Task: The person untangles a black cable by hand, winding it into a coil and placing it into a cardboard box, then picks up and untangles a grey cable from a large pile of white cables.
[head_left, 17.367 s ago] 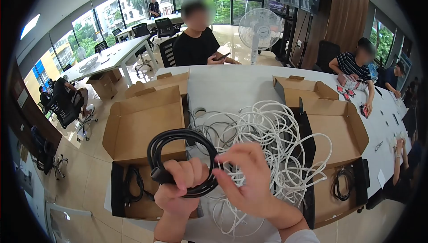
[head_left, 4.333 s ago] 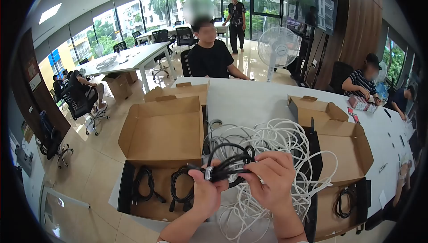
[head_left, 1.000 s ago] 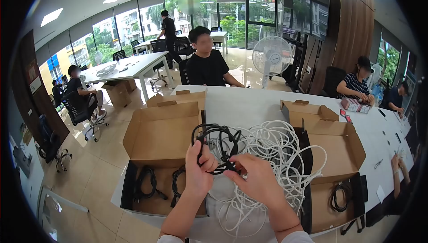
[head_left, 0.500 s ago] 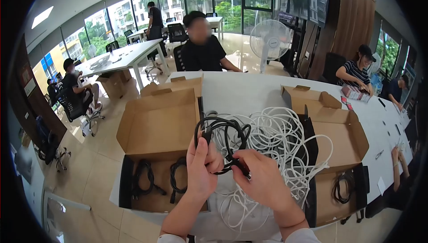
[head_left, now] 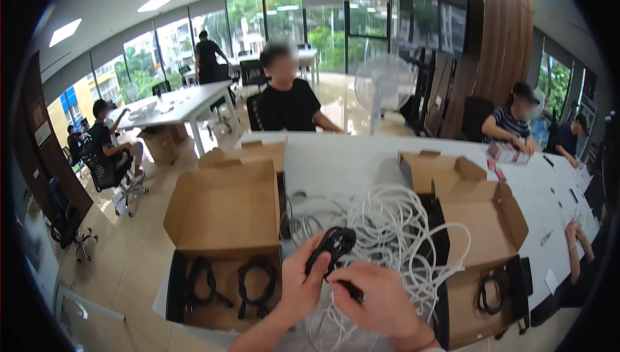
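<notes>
A coiled black cable [head_left: 338, 242] is held over the table, its loops gathered into a compact bundle. My left hand [head_left: 303, 284] is closed around the bundle, thumb on the near side. Just to the right, my right hand [head_left: 378, 300] is closed on a lower part of the same black cable, partly hiding it. Behind and beneath both hands lies a tangled heap of white cables [head_left: 394, 223]. The left cardboard box [head_left: 223, 207] stands open with two coiled black cables [head_left: 257, 287] inside.
Another open cardboard box [head_left: 481, 216] on the right holds a coiled dark cable [head_left: 492, 292]. More open boxes stand behind. A person in black [head_left: 287, 103] sits across the white table [head_left: 336, 158]; a person in stripes [head_left: 510, 123] handles a small carton. A fan [head_left: 382, 87] stands beyond.
The wide loops of black cable have been drawn into a tighter bundle in my hands. My view has tilted up, so the table and boxes sit lower.
</notes>
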Available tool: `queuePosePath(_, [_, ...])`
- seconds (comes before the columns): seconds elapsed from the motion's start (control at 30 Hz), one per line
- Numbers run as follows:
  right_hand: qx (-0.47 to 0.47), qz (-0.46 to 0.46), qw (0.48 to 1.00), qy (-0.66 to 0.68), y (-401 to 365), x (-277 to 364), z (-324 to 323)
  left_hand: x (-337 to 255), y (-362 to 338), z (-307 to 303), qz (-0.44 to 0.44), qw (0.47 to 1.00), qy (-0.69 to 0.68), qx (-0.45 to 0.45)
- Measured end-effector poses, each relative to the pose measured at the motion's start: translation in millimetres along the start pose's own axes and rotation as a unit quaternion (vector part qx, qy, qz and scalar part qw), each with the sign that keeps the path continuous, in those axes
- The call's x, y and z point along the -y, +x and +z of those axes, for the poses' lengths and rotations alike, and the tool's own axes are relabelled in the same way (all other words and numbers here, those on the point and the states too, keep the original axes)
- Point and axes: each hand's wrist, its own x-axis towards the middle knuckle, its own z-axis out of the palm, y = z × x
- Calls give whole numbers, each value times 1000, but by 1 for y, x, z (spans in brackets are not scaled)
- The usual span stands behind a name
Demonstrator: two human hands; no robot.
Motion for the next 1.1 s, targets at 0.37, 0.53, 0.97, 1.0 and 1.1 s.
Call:
queuePosePath(0.37, [57,94,967,229,-10,0,1,8,-8,-12,-62,978,-126,153])
queuePosePath(0.53, [-9,-24,999,38,-7,-7,0,1,-13,-9,-150,968,-120,164])
queuePosePath(0.97, [-42,0,999,-25,2,-15,8,-18,-14,-15,-6,977,-6,215])
queuePosePath(1.0, [-46,10,999,-10,0,-11,9,-22,-19,-16,-25,980,6,198])
queuePosePath(1.1, [-66,12,998,15,9,-5,9,-26,-20,-19,-38,986,11,160])
